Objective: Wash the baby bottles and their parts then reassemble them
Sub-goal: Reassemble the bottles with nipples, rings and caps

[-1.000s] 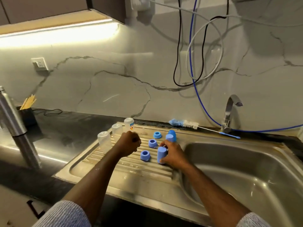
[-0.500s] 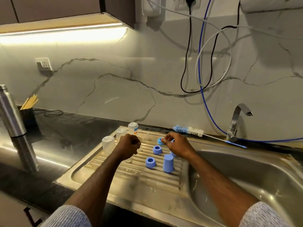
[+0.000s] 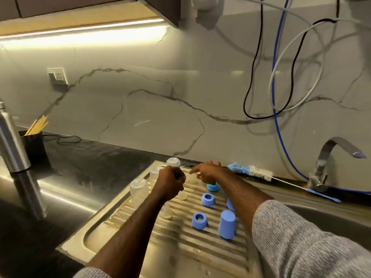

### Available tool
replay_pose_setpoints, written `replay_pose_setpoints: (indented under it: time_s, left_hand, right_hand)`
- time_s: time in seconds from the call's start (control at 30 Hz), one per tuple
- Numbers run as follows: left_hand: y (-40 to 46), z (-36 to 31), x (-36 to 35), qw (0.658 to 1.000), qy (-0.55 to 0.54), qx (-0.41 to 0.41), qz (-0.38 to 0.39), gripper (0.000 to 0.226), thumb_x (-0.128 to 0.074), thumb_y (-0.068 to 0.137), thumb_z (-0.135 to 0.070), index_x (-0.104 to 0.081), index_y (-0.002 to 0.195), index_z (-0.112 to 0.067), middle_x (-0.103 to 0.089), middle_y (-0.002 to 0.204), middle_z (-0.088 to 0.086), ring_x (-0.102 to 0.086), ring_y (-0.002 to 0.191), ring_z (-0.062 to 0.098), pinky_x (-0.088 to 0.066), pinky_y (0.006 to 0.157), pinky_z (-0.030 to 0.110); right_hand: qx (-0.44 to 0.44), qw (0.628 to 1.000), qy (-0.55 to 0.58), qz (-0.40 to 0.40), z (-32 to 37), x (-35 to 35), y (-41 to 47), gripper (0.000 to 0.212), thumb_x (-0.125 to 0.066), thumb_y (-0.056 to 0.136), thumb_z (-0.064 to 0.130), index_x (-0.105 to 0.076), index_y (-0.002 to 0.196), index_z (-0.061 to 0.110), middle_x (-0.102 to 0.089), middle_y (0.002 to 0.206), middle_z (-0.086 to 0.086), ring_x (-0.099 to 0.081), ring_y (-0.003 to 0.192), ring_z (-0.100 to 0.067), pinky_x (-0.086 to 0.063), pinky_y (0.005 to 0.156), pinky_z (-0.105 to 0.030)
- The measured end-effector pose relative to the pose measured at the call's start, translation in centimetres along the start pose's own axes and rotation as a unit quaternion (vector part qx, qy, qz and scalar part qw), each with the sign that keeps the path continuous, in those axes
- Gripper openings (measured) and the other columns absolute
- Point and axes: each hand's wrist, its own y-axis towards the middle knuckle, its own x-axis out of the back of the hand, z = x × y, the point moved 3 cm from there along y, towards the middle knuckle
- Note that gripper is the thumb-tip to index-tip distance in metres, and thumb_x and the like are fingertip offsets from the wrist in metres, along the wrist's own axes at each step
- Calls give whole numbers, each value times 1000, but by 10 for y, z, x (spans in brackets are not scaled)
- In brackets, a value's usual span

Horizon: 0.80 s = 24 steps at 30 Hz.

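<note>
Since 0.5 s ago my right hand (image 3: 208,173) reaches farther left, forefinger extended; left hand (image 3: 170,182) stays clenched, contents unclear. Reassembly begins: next, right a bottle (image 3: 139,190).

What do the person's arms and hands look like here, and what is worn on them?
Both hands, the left hand and the right hand, are bare, without gloves. Each arm wears a grey, finely flecked knitted sleeve, pushed up so that the forearms are uncovered. A small band, perhaps a ring, shows on one finger of the right hand; it is too small to be sure.
</note>
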Motion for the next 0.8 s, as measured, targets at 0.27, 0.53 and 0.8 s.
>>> replay_pose_setpoints:
  time_s: [0.27, 0.53, 0.8]
  left_hand:
    - [11, 6, -4, 999, -48, -2, -4, 7, -65, 95, -5, -71, 92, -2, -73, 79, 16, -73, 67, 27, -63, 59, 33]
    - [42, -16, -62, 998, 32, -55, 30, 23, -76, 89, -11, -72, 111, -6, -73, 106, 10, -68, 96, 20, -55, 86, 30]
    - [76, -13, -131, 961, 206, -22, 181, 64, -73, 91, -30, -49, 148, -15, -57, 144, 11, -55, 129, 27, -45, 106, 33]
  right_hand:
    - [-6, 998, 41, -41, -3, -14, 18, 35, -57, 102, 29, -58, 135, 39, -52, 147, 3, -37, 143, -24, -17, 116, -55]
    - [-45, 923, 218, -313, -69, 25, -57, 23, -64, 93, 15, -64, 111, 29, -62, 103, 1, -57, 89, -17, -41, 73, -25]
    - [-121, 864, 344, -347, -130, -30, -162, 25, -79, 81, 11, -62, 86, 29, -67, 81, 10, -65, 72, -8, -48, 65, -19]
